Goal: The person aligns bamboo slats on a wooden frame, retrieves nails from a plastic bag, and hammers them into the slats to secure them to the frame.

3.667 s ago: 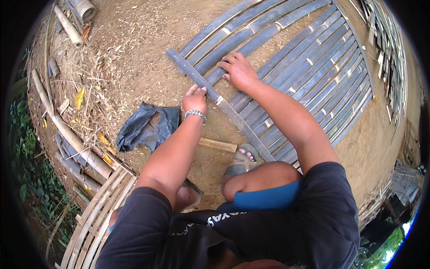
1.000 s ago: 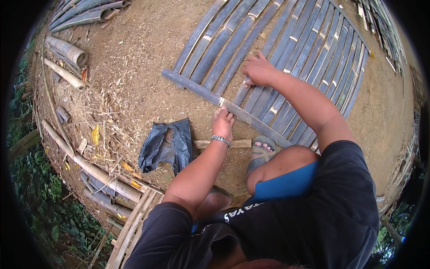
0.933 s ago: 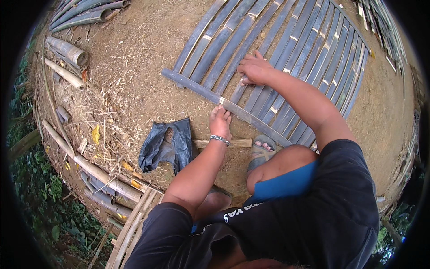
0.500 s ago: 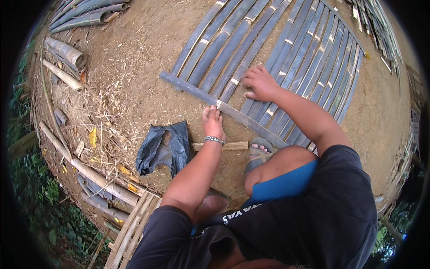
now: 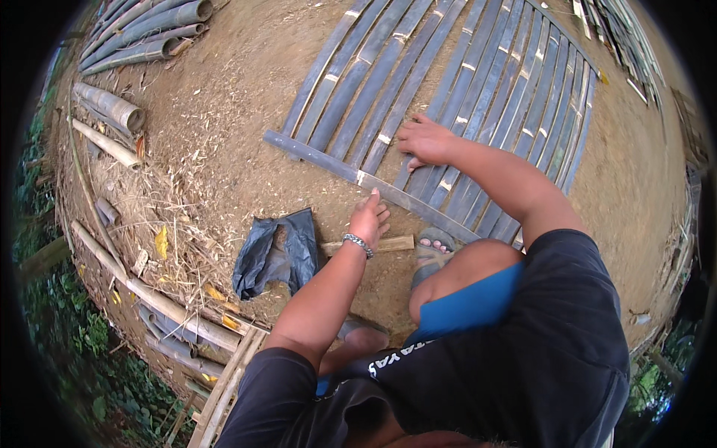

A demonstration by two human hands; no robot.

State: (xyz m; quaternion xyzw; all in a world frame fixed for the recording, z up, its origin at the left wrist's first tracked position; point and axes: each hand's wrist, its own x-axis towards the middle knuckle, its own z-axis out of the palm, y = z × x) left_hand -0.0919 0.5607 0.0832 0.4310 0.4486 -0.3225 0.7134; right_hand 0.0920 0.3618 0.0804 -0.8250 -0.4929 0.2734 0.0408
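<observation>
A panel of dark split-bamboo slats (image 5: 485, 82) lies on the dirt, bound with pale ties and edged by a crossbar (image 5: 314, 155) on its near side. My right hand (image 5: 427, 142) rests palm down on the slats beside a wide gap, its fingers bent and its thumb apart. Just short of the crossbar, my left hand (image 5: 369, 222) hovers empty with fingers apart, one digit pointing at the bar. What lies under my right palm is hidden.
A crumpled black plastic bag (image 5: 250, 257) and a flat wood strip (image 5: 388, 245) lie near my left forearm. Bamboo poles (image 5: 142, 41) are stacked at the far left. Thin strips (image 5: 624, 52) lie at the far right. My sandalled foot (image 5: 433, 250) is by the crossbar.
My left hand has come off the crossbar, drawn back toward me and opened its fingers. My right hand has shifted slightly left and nearer along the slats. The view has shifted a little.
</observation>
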